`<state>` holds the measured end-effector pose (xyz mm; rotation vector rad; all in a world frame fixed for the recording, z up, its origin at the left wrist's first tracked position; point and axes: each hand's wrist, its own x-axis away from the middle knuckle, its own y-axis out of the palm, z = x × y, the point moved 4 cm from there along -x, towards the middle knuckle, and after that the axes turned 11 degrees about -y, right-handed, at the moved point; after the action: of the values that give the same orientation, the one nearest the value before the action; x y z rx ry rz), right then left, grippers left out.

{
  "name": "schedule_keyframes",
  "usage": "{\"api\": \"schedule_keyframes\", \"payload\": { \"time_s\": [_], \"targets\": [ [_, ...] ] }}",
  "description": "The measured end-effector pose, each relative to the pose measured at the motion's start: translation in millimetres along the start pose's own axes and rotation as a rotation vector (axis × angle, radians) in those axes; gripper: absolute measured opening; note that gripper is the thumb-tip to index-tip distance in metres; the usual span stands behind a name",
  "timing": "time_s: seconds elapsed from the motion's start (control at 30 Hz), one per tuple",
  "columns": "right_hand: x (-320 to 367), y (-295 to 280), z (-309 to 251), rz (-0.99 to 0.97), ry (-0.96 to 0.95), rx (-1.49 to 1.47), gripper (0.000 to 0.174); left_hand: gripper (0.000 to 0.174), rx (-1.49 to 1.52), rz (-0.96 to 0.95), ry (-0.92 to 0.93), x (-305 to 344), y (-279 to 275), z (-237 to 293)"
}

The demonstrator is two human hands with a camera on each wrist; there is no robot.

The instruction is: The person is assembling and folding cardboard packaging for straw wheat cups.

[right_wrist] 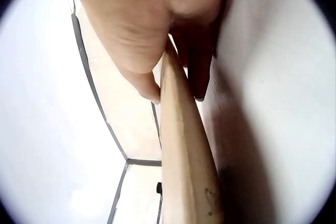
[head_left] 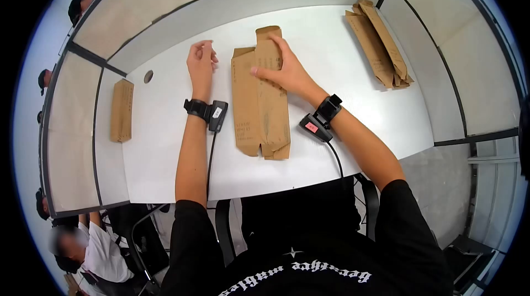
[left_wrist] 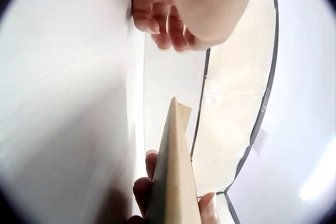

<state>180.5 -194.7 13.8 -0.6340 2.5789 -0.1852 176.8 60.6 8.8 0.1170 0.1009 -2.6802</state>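
In the middle of the frame, the right hand (head_left: 295, 78) grips a flattish carton (head_left: 259, 108) near its top, thumb across the upper face. The left hand (head_left: 200, 67) is just left of the carton, fingers loosely bent and holding nothing. The step in hand looks like handling the carton one-handed; a two-handed hold would call for the left hand to reach its left edge. More folded cardboard (head_left: 378, 45) lies at upper right, and a narrow box (head_left: 122, 111) at far left. The wrist views show what the head view hides: right-hand fingers under the carton, between it and the table (head_left: 165, 141).
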Motion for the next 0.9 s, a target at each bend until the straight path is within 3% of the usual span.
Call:
{"api": "schedule_keyframes", "payload": {
  "time_s": [0.17, 0.33, 0.53, 0.67, 0.9],
  "targets": [
    [5, 2, -14, 0.001, 0.035, -0.058, 0.109, 0.023, -0.080, 0.047, 0.053, 29, -11, -2],
    [5, 2, -11, 0.014, 0.020, -0.054, 0.110, 0.024, -0.205, -0.025, 0.011, 40, -2, 4],
    [7, 6, -1, 0.039, -0.006, -0.045, 0.104, 0.029, -0.047, -0.163, -0.061, 47, 14, 11],
    [5, 4, 2, 0.040, -0.028, 0.065, 0.100, 0.038, -0.213, -0.290, -0.110, 59, 23, 14],
    [6, 3, -15, 0.057, 0.058, -0.076, 0.089, 0.045, -0.424, -0.342, -0.096, 73, 25, 27]
  ]
}}
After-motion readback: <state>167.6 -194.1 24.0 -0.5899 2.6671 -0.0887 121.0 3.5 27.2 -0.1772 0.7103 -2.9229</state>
